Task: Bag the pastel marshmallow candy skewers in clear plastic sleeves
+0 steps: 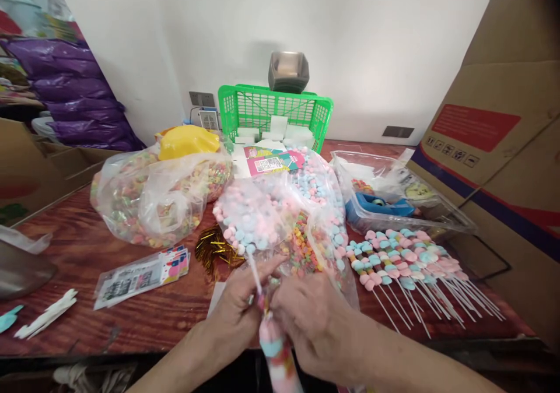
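Note:
Above the table's front edge I hold a wrapped marshmallow skewer (272,346), its pink, blue and white candy end pointing down toward me and its white stick (254,273) pointing away. My left hand (238,308) is closed around the gathered neck of the wrapper, beside the stick. On the other side, my right hand (312,311) is closed with its fingers at the same neck, slightly blurred; any tie there is too small to make out. A bundle of gold twist ties (216,247) lies just beyond my left hand.
Bags of marshmallows (251,212) and gummy rings (153,200) fill the middle and left. Marshmallow skewers (415,259) lie in a pile at right, before a clear plastic bin (446,221). Printed pouches (140,276) lie at left. A green basket (321,113) stands behind.

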`<state>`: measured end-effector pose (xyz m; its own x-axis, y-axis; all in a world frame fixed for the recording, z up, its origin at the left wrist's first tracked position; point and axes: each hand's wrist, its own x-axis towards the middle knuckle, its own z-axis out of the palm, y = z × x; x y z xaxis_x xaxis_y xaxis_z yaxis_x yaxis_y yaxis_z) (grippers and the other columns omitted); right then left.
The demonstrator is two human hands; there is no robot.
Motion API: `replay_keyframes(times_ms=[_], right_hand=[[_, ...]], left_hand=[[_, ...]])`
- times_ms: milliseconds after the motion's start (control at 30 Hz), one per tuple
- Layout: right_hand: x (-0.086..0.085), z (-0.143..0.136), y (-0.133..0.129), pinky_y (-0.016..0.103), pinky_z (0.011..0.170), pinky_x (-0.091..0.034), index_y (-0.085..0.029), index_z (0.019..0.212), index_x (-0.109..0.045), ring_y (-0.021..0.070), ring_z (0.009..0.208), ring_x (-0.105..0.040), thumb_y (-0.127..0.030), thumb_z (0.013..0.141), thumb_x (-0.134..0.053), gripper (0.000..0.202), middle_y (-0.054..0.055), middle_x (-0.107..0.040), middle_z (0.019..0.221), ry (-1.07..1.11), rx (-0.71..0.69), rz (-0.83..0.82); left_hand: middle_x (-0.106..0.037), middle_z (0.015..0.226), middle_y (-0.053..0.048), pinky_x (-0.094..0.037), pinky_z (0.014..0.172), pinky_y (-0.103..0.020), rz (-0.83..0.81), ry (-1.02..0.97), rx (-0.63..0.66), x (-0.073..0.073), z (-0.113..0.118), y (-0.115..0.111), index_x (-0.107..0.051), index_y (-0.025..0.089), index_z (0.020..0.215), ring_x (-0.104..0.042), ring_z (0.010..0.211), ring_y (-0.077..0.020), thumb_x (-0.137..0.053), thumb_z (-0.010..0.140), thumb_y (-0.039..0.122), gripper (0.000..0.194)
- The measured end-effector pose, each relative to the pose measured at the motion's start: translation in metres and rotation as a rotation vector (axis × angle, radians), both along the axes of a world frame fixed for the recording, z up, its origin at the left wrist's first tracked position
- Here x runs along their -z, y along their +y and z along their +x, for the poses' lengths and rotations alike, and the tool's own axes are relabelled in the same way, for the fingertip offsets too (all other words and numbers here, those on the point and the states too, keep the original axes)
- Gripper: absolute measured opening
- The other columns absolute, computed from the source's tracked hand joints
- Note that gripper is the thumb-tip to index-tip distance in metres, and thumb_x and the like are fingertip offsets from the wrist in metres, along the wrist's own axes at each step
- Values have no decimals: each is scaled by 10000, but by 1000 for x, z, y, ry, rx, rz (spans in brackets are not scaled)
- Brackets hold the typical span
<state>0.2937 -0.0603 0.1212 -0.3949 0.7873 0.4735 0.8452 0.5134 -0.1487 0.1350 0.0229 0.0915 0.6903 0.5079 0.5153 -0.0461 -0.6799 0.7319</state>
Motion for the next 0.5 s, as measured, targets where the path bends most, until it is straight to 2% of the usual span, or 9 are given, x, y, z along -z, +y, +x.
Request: replay_keyframes(times_ms=[67, 133, 200, 267, 333, 400, 433, 500], right_hand=[[11, -3, -3, 274, 611, -362, -166, 829, -534, 153, 672, -508, -88, 793, -433, 133, 40, -603, 779, 179, -30, -126], [16, -2, -2, 246, 619, -379, -175, 786, -540, 126, 650, -502, -103, 838, -430, 142, 11, -593, 733, 452, -40, -245], [15, -1, 2, 218, 592, -371, -176, 717, -533, 99, 607, -473, -156, 877, -470, 173, -19, -552, 662, 732, -4, -336], [17, -4, 4, 207, 564, -360, -172, 671, -522, 88, 578, -447, -224, 883, -527, 218, -34, -510, 610, 956, 30, -354], [24, -12, 3, 200, 548, -369, -167, 664, -531, 85, 574, -450, -278, 875, -566, 240, -33, -511, 613, 1143, 7, -370], [38, -25, 0, 193, 536, -391, -162, 684, -561, 86, 580, -478, -321, 867, -597, 245, -17, -552, 650, 1327, -30, -442], [46, -31, -2, 193, 542, -412, -160, 706, -582, 91, 598, -504, -340, 859, -614, 239, -6, -578, 680, 1419, -36, -502], [61, -44, -5, 203, 583, -461, -161, 739, -606, 105, 645, -553, -373, 837, -650, 237, 10, -611, 725, 1591, -32, -627]], left_hand=[[-658, 1131, -41, -493, 921, -300, -6, -100, -8, 1, 0, 5, -557, 322, 1290, -620, 1018, -171, -487, 923, 138, 416], [-592, 1258, -43, -447, 999, -337, 18, -116, -26, 0, -2, 4, -571, 357, 1275, -545, 1171, -195, -490, 916, 116, 440], [-499, 1379, -54, -411, 1045, -363, -28, -104, -109, 3, -6, -1, -513, 358, 1339, -469, 1268, -223, -520, 912, 170, 466], [-418, 1458, -69, -392, 1062, -369, -153, -37, -161, 9, -10, -7, -448, 325, 1398, -422, 1311, -246, -541, 911, 255, 501], [-491, 1390, -93, -412, 1027, -351, -281, 57, -111, 15, -15, -15, -474, 260, 1386, -483, 1238, -252, -543, 910, 328, 485], [-617, 1171, -98, -444, 946, -320, -364, 127, -40, 17, -21, -22, -561, 181, 1297, -565, 1058, -227, -533, 911, 371, 431], [-641, 1034, -84, -459, 880, -294, -398, 143, -26, 16, -23, -25, -603, 146, 1228, -576, 945, -201, -528, 911, 385, 404], [-597, 830, -35, -448, 744, -242, -469, 150, -19, 14, -30, -30, -651, 108, 1082, -524, 773, -145, -536, 904, 398, 359]])
